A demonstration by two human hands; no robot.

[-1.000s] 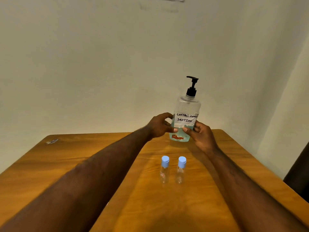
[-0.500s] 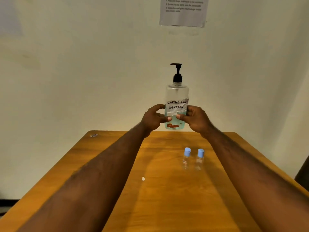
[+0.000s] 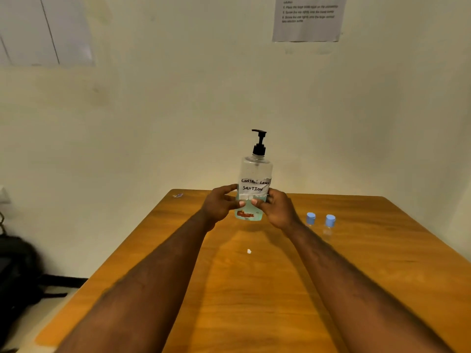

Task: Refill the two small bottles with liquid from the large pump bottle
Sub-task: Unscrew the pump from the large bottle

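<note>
The large clear pump bottle (image 3: 255, 174) has a black pump head, a hand-written label and a little pale blue liquid at its bottom. It stands upright at the table's far middle, its base at or just above the wood. My left hand (image 3: 221, 203) grips its lower left side and my right hand (image 3: 276, 208) its lower right, thumbs meeting on the front. Two small clear bottles with blue caps stand upright side by side to the right: one (image 3: 310, 219) close to my right wrist, the other (image 3: 330, 223) beyond it.
The wooden table (image 3: 254, 296) meets a pale wall at its far edge. A small white crumb (image 3: 249, 251) lies between my forearms. A paper sheet (image 3: 308, 17) hangs on the wall above. A dark bag (image 3: 17, 271) sits on the floor to the left.
Both hands have carried the pump bottle leftward, away from the two small bottles, and lowered it toward the table. The view has shifted left, so the small bottles now sit right of my hands.
</note>
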